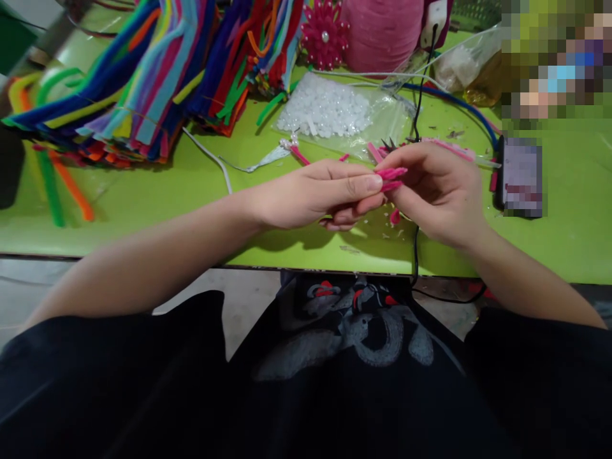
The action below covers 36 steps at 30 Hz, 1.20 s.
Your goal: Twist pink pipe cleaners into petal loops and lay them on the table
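Observation:
My left hand [319, 194] and my right hand [437, 191] meet above the green table [167, 191], near its front edge. Both pinch the same small bundle of pink felt strips [391, 177], whose tips stick out between the thumbs and fingers. The fingers of both hands are closed around the strips. More pink strips [449, 150] lie on the table just behind my right hand.
A large pile of multicoloured felt strips [157, 70] fills the back left. A clear bag of white beads [329, 111] lies behind my hands. A pink felt flower [325, 35] and a pink roll [382, 32] stand at the back. A black cable [417, 108] runs past a dark device [520, 175].

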Motion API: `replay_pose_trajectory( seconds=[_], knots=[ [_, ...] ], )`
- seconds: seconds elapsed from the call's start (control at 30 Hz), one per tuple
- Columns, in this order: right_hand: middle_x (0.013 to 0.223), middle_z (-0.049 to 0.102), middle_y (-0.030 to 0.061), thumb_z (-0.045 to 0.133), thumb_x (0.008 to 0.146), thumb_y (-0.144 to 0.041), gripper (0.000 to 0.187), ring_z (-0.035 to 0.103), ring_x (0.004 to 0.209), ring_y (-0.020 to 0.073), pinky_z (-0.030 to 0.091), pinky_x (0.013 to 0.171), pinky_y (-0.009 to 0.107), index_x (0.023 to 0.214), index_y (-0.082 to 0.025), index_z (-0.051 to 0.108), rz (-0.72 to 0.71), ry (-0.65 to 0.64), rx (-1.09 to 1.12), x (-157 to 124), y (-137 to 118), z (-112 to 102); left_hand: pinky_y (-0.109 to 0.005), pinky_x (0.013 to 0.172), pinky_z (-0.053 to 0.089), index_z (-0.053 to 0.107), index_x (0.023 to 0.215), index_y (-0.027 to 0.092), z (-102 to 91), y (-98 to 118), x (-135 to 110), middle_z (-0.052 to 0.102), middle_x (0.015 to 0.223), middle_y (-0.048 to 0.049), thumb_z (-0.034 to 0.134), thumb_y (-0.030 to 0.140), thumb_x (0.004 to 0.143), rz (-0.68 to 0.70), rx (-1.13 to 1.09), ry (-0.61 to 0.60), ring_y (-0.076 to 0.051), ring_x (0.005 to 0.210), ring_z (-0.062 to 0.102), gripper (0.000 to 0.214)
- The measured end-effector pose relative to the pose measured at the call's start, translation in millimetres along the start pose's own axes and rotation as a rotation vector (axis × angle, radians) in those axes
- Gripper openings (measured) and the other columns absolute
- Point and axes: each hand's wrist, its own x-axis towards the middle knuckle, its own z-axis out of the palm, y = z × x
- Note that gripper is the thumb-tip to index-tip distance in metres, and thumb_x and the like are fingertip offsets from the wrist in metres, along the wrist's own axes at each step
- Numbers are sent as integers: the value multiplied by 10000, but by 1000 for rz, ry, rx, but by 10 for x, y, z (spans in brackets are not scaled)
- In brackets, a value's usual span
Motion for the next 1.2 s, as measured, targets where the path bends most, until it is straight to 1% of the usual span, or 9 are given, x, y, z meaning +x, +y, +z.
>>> replay_pose_trajectory(
  seconds=[0.1,0.23,0.4,0.5,0.6,0.73,0.87,1.07,1.2],
  knots=[
    [1081,870,13,849,1051,-267,157,765,840,139,643,749,280,1206,-273,876,-82,12,-147,-35,26,-44,-204,438,362,559,760,220,22,21,9,412,576,46,735,439,1131,-25,-60,-8,-77,468,418,466],
    [893,814,-5,852,1064,-373,102,650,680,136,533,608,298,1108,-288,885,-116,99,-247,-64,31,-24,-184,428,370,563,738,212,66,30,17,369,579,54,744,447,1121,-32,-94,23,-66,457,373,485],
    [842,787,-5,828,1096,-456,209,643,673,126,512,592,285,992,-278,862,-91,199,-281,-65,-33,73,-169,451,380,548,706,198,144,12,-11,428,619,33,737,473,1138,43,56,175,-68,496,452,546],
    [817,759,-32,868,1074,-434,194,634,656,99,510,584,249,966,-275,837,-74,229,-187,-52,-53,122,-168,469,380,537,717,196,184,2,-23,434,646,28,676,443,1174,44,104,261,-70,514,465,538],
    [834,737,-21,890,1046,-523,281,673,704,122,600,651,271,963,-269,804,30,215,-120,-49,-74,140,-185,471,342,520,738,198,208,0,-7,369,672,32,530,367,1218,-10,4,267,-66,501,424,509],
    [962,753,38,876,1023,-633,362,767,935,221,706,860,391,978,-288,780,216,206,-137,-35,-133,118,-206,448,287,483,786,218,215,14,27,318,693,39,441,306,1195,-95,-151,256,-65,477,311,420],
    [1001,753,42,940,969,-615,352,734,958,224,687,900,388,956,-307,771,207,207,-117,15,-161,73,-195,458,290,512,907,237,201,-10,35,339,705,54,549,346,1165,-82,-78,271,-74,512,305,282],
    [991,761,25,980,953,-529,306,705,949,208,648,857,352,962,-318,759,224,208,-36,45,-181,77,-224,490,368,545,850,233,181,-70,13,500,674,57,824,636,1058,86,62,348,-70,549,450,532],
    [950,742,7,984,952,-510,346,708,871,184,651,840,346,962,-298,711,237,218,44,35,-191,139,-234,468,346,599,854,225,175,-88,14,565,658,60,905,645,998,141,53,359,-62,524,467,539]
  ],
)
